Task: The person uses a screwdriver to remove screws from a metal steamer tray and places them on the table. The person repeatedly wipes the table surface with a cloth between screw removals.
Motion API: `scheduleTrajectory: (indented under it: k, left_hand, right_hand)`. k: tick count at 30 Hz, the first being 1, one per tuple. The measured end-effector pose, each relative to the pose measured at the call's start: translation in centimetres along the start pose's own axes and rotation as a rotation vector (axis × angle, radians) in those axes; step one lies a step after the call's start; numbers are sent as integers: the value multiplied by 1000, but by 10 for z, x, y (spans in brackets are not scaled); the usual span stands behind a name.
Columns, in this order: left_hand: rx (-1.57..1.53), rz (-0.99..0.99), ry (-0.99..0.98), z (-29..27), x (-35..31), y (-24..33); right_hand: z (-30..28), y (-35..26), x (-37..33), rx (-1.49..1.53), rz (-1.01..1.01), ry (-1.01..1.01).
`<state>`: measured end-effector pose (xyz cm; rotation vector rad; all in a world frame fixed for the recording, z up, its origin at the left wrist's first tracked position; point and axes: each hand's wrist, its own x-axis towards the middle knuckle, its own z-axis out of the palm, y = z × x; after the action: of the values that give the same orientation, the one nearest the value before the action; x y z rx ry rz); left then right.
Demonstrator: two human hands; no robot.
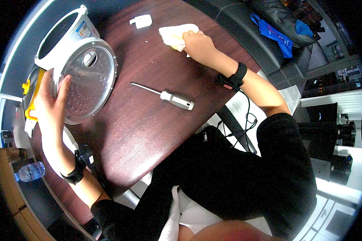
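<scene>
**Two hands at a brown table, one gripping a round cover, the other a cloth**

Head view, looking down: the person's hands are well apart. The left hand (50,100) is clamped on the left edge of a round cover (90,86), its thumb pressed over the face. The cover stands tilted at the left of the dark brown, glossy table (128,144); its see-through face has small dots and a hole near the top. Behind it is an open white container (73,37) with a blue label. A yellow-and-grey item (33,90) sits beyond the left hand.

The right hand (201,47) is closed on a white cloth (173,34) near the table's far side. Between the hands, but nearer the person, lies a grey-handled screwdriver (176,100), touched by neither. A small white object (142,21) lies left of the cloth.
</scene>
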<state>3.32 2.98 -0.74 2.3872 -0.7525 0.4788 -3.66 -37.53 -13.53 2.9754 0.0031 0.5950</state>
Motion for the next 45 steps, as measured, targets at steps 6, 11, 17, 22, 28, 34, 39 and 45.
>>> scheduleTrajectory:
  k: [6,11,17,22,28,34,39,45]
  left_hand:
    - [104,9,31,-6,-3,10]
    - [86,28,39,-5,-4,0]
    - [43,56,39,0,2,-5]
    - [3,1,22,1,-1,1]
    - [22,60,11,-3,-4,-7]
    - [9,58,20,6,6,-8]
    - [-28,30,51,-5,-4,-15]
    - [24,38,27,-2,-1,-9]
  right_hand:
    - [-48,-9,-9,235,42,-17]
    - [-136,42,-24,461,232,114]
    - [-206,155,-64,538,364,334]
    - [-185,140,-72,-73,215,292]
    - [-50,135,-107,224,225,-367]
    - [-56,150,-103,321,214,-500]
    - [-59,171,-86,795,382,-498]
    - [-94,200,-79,1033,620,-424]
